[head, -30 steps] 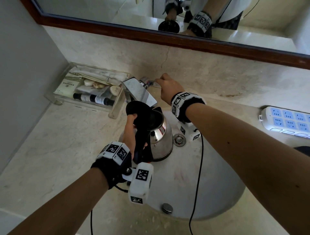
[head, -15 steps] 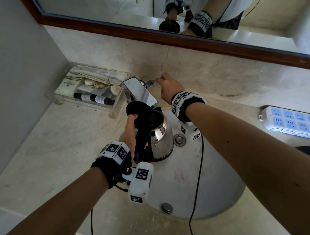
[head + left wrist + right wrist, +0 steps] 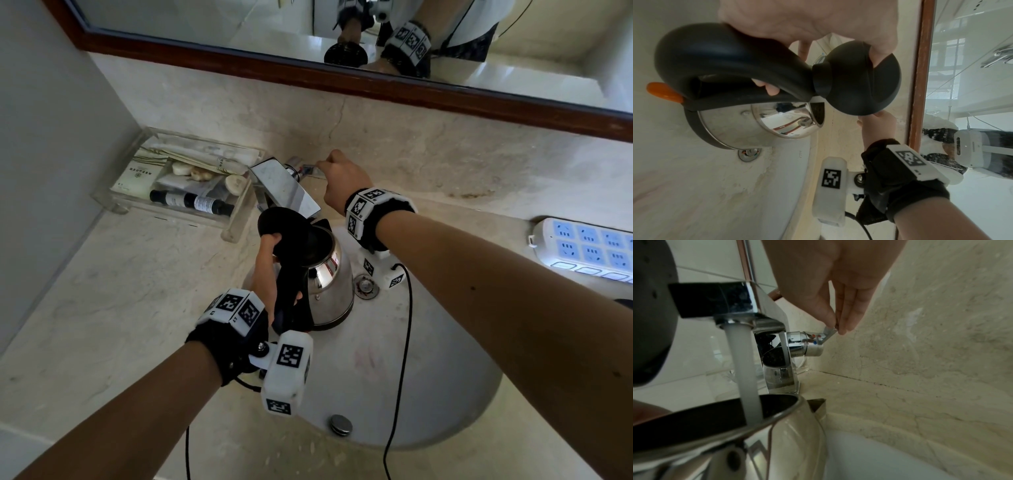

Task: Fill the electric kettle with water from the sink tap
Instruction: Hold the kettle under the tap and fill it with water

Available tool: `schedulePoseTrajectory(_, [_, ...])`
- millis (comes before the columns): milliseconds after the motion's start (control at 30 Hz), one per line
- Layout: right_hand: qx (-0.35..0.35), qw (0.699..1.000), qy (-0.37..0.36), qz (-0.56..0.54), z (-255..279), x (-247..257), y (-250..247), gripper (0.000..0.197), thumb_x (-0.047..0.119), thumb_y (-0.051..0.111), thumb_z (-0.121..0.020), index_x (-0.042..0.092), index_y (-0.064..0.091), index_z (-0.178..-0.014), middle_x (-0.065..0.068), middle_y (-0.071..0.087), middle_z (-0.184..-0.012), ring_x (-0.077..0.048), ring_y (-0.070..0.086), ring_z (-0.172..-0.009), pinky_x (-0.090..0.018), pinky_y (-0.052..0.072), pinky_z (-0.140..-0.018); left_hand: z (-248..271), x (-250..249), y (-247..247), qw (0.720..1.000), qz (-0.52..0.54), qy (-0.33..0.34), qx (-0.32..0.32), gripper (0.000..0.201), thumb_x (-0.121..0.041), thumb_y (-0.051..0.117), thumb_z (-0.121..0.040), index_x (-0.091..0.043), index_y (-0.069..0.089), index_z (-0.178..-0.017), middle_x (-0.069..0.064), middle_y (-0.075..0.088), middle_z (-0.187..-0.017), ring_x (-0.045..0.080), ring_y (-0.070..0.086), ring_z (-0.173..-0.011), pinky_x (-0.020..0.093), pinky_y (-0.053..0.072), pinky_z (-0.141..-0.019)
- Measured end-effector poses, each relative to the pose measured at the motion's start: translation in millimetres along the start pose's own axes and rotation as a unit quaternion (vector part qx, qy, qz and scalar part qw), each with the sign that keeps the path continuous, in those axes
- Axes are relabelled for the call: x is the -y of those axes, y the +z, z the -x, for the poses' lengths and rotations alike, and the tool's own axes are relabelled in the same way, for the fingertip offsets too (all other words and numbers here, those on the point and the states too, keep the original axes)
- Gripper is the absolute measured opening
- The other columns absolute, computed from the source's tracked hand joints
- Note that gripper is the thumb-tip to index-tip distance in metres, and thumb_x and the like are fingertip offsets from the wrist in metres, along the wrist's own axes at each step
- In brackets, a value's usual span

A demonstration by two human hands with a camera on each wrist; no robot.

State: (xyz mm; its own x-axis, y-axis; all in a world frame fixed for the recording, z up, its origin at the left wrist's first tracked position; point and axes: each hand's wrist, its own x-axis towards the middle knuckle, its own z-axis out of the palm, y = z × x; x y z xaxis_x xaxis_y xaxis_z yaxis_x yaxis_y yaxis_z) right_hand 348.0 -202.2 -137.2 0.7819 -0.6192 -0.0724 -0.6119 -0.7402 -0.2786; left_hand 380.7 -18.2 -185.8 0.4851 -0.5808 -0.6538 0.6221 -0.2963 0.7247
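Note:
A steel electric kettle (image 3: 330,284) with a black handle stands in the white sink basin (image 3: 428,377) under the chrome tap (image 3: 284,186). My left hand (image 3: 269,270) grips the handle (image 3: 731,65), and its thumb holds the black lid (image 3: 857,81) tipped open. Water (image 3: 747,369) streams from the spout into the kettle's mouth (image 3: 715,415). My right hand (image 3: 342,181) pinches the small tap lever (image 3: 829,333) between thumb and fingers (image 3: 846,313).
A clear tray of toiletries (image 3: 185,185) sits left of the tap against the wall. A white and blue power strip (image 3: 585,248) lies at the right on the marble counter. A framed mirror (image 3: 342,78) runs above. Black cables hang over the basin.

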Motion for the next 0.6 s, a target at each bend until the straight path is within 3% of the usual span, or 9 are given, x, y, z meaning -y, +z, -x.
schedulePoseTrajectory(233, [0.002, 1.000, 0.005, -0.008, 0.6, 0.6, -0.6, 0.048, -0.005, 0.049, -0.085, 0.007, 0.052, -0.131, -0.015, 0.042, -0.135, -0.032, 0.055, -0.115, -0.036, 0.048, -0.092, -3.3, -0.7, -2.1, 1.000, -0.009, 0.002, 0.012, 0.075, -0.065, 0.050, -0.070, -0.002, 0.052, -0.109, 0.013, 0.053, -0.070, 0.024, 0.051, -0.051, 0.023, 0.043, -0.046])
schedulePoseTrajectory(433, [-0.001, 1.000, 0.008, -0.015, 0.5, 0.6, -1.7, 0.047, -0.006, 0.049, -0.086, 0.007, 0.052, -0.131, -0.015, 0.043, -0.135, -0.032, 0.055, -0.114, -0.034, 0.047, -0.090, -4.9, -2.6, -4.2, 0.999, -0.013, 0.011, 0.035, 0.064, -0.066, 0.047, -0.073, -0.003, 0.055, -0.077, 0.013, 0.047, -0.064, 0.025, 0.045, -0.046, 0.024, 0.040, -0.046])
schedulePoseTrajectory(533, [-0.003, 1.000, 0.009, -0.020, 0.0, 0.2, -1.4, 0.048, -0.005, 0.049, -0.085, 0.008, 0.052, -0.131, -0.015, 0.043, -0.134, -0.032, 0.055, -0.113, -0.035, 0.047, -0.090, -4.6, -3.8, -5.5, 0.999, -0.016, 0.007, 0.047, 0.061, -0.065, 0.047, -0.073, -0.005, 0.055, -0.072, 0.012, 0.046, -0.065, 0.026, 0.043, -0.048, 0.023, 0.040, -0.045])
schedulePoseTrajectory(600, [-0.003, 1.000, 0.011, -0.021, -0.2, 0.4, -1.0, 0.048, -0.005, 0.049, -0.086, 0.008, 0.052, -0.132, -0.015, 0.043, -0.135, -0.032, 0.055, -0.113, -0.035, 0.047, -0.090, -5.5, -3.2, -6.3, 0.999, -0.020, 0.004, 0.043, 0.063, -0.066, 0.047, -0.073, -0.004, 0.055, -0.077, 0.013, 0.046, -0.066, 0.025, 0.044, -0.049, 0.024, 0.040, -0.046])
